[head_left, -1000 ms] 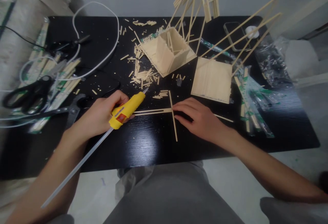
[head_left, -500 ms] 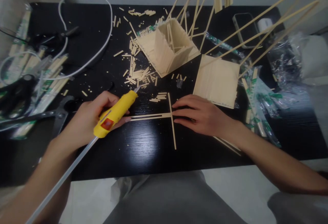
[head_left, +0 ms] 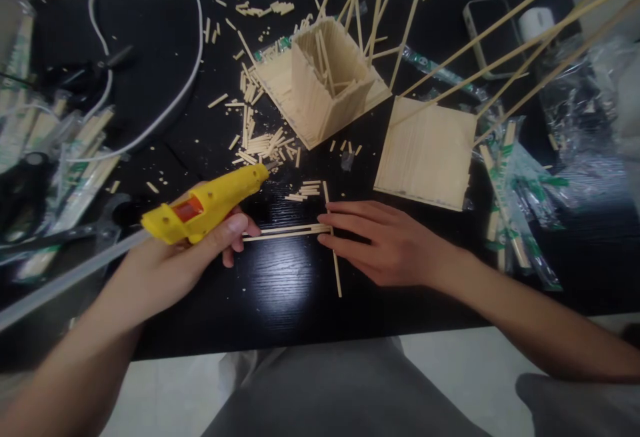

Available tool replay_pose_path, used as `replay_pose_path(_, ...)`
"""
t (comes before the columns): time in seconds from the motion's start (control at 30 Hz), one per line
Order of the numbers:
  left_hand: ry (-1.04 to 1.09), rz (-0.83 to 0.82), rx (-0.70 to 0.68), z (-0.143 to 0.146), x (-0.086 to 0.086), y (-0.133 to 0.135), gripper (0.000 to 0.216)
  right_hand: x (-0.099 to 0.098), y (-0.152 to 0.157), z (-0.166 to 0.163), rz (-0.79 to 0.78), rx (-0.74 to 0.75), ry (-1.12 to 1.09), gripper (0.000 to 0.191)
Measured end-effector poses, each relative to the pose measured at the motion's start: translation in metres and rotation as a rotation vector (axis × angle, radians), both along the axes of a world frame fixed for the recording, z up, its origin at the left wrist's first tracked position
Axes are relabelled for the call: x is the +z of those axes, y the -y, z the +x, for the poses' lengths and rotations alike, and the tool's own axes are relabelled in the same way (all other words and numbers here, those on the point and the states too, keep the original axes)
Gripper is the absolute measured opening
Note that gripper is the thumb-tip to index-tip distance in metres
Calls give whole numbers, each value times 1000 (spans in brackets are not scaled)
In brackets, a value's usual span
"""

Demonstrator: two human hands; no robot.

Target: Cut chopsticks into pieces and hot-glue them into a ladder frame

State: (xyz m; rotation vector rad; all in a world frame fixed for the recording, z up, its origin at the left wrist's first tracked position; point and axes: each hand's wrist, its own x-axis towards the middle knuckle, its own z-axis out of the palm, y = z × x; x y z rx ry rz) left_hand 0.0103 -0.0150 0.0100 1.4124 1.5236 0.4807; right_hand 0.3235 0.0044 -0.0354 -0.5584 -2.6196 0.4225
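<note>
My left hand is closed round a yellow glue gun whose nozzle points right, above the black table; a clear glue stick juts out of its back. My right hand lies flat with fingers stretched, pressing on a long upright wooden stick where two horizontal sticks meet it in a T. A box of glued sticks stands behind, and a flat square stick panel lies to its right.
Short stick offcuts litter the table's middle. Scissors, wrapped chopsticks and a white cable lie at the left. Green-printed wrappers, a phone and plastic bags sit at the right. Long sticks slant overhead.
My left hand has drawn the glue gun back to the left and tilted it flatter. My right hand has stayed pressed on the sticks' joint. The view has tipped down.
</note>
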Motion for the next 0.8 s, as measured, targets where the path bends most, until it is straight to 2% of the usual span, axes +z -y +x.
replay_pose_path(0.13,-184,90,73,18,-7,5,36,-3,0,0,6,-10,-51,26)
replay_pose_path(0.27,-233,143,28,32,-13,8,33,-5,-2,3,17,-46,-109,25)
replay_pose_path(0.43,-222,201,-81,44,-26,10,31,-6,-2,5,16,-20,-127,21)
replay_pose_path(0.53,-220,230,-76,51,-31,11,29,-7,0,4,13,-30,-127,18)
replay_pose_path(0.8,-260,200,-45,56,-25,8,25,-8,0,4,23,-40,-118,16)
